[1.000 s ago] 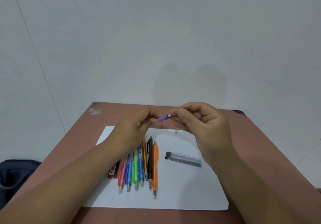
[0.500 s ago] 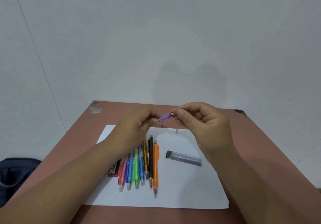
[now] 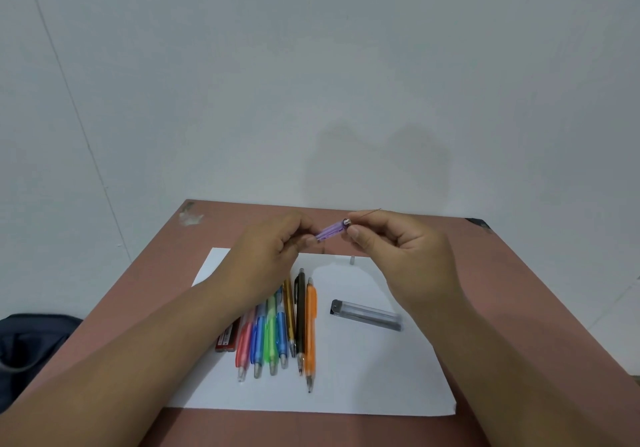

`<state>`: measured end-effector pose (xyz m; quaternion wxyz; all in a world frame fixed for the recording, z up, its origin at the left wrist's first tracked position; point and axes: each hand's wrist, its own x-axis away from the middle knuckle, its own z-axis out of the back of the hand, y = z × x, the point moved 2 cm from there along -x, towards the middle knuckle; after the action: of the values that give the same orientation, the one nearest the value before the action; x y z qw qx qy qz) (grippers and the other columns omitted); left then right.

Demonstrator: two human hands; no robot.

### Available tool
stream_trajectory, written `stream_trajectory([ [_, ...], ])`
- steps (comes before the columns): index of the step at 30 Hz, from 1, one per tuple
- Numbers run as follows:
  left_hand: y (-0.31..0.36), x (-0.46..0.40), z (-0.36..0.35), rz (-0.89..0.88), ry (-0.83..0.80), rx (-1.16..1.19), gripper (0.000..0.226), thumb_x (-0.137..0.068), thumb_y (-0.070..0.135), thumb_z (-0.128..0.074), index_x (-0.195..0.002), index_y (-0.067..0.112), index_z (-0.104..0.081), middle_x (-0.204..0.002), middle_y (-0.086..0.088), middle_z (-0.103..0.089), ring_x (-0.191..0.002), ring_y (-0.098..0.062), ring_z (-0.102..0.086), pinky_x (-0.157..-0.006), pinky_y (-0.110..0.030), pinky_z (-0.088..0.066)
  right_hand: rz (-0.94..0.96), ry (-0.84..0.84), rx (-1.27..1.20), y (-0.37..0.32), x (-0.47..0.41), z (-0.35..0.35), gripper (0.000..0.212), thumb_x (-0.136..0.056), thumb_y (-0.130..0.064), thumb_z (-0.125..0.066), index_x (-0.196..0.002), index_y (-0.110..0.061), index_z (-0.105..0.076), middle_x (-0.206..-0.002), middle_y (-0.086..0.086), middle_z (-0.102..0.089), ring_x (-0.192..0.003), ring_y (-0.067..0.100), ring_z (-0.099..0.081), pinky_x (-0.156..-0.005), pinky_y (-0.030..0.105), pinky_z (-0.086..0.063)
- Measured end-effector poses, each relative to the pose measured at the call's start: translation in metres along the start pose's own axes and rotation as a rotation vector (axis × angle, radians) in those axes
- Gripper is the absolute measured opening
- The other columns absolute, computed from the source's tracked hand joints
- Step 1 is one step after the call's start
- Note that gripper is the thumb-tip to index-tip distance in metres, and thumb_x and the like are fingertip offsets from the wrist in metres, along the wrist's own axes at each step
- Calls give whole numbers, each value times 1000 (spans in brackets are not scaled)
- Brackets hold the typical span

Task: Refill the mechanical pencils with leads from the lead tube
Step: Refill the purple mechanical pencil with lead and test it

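Head view: a lead (image 3: 371,213) now reaches the purple pencil's (image 3: 331,232) open end.
Right hand (image 3: 408,259) pinches it, raised slightly; left hand (image 3: 273,256) grips the barrel.

Purple pencil (image 3: 330,231): translucent plastic, glossy, w/ a small shiny metal-looking ring at its open end. Row of pencils (image 3: 277,328) on the sheet: translucent coloured plastic barrels, smooth & slightly glossy; tips look like pale metal or clear plastic, can't tell which. Lead tube (image 3: 366,315): clear hard plastic, glossy, dark cap end. Sheet (image 3: 363,377): white paper, matt, smooth. Table (image 3: 519,290): reddish-brown matt top, smooth, scuffed pale patch at far left corner. Wall (image 3: 311,65): matt, painted-looking. Bag (image 3: 31,342) at left: dark cloth.
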<state>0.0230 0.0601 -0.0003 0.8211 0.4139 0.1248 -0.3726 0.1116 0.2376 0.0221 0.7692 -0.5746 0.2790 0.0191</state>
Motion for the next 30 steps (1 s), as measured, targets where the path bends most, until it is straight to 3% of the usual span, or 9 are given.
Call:
stream_trajectory([
  [7,-3,0,0,77,1,52,26,-99,25,-57,-96,50,-54,-92,24,-63,-94,7,-58,-72,-9,-42,-42,51,7,3,-3,3,20,-90,-12,-75,-101,-29,-77,-90,-14,-77,-89,4,-74,-82,19,-57],
  [15,-8,-1,-2,142,61,168,12,-99,27,-59,-98,39,-60,-85,11,-69,-90,-12,-67,-84,-48,-57,-37,37,275,16,-9,6,23,-94,-17,-69,-108,-34,-73,-91,-21,-72,-89,-8,-65,-77,5,-49],
  [17,-7,-1,-1,145,58,167,12,-99,26,-58,-98,38,-59,-88,12,-69,-91,-9,-67,-84,-44,-57,-43,-22,410,24,-11,5,27,-94,-18,-68,-114,-37,-71,-101,-24,-70,-92,-12,-62,-77,0,-44],
  [19,-4,0,0,143,50,139,16,-100,26,-56,-96,41,-57,-92,16,-69,-94,-2,-64,-80,-27,-54,-12,-93,584,34,-15,4,32,-95,-18,-67,-122,-35,-69,-113,-21,-67,-96,-12,-59,-82,1,-42],
  [22,-2,1,2,145,53,95,20,-101,26,-55,-100,45,-54,-99,22,-66,-97,7,-57,-71,-7,-42,9,-217,765,47,-19,1,35,-98,-18,-62,-130,-29,-66,-125,-13,-62,-111,4,-58,-96,10,-37],
  [24,-3,1,3,140,67,83,18,-101,25,-55,-104,44,-56,-98,23,-65,-98,8,-56,-72,-7,-42,6,-273,835,53,-21,-2,30,-99,-19,-60,-127,-25,-68,-123,-10,-63,-116,11,-56,-92,11,-32],
  [27,-3,1,3,135,70,41,16,-101,27,-55,-105,42,-55,-97,25,-62,-100,9,-54,-71,-6,-40,3,-309,942,57,-24,-7,16,-98,-18,-56,-100,-17,-72,-97,-5,-66,-98,19,-59,-83,28,-45],
  [30,-4,1,3,130,77,24,17,-100,26,-57,-102,43,-55,-98,24,-62,-97,5,-56,-73,-10,-41,-26,-314,958,56,-26,-10,20,-99,-17,-54,-99,-20,-74,-96,-5,-68,-93,16,-59,-82,31,-48],
])
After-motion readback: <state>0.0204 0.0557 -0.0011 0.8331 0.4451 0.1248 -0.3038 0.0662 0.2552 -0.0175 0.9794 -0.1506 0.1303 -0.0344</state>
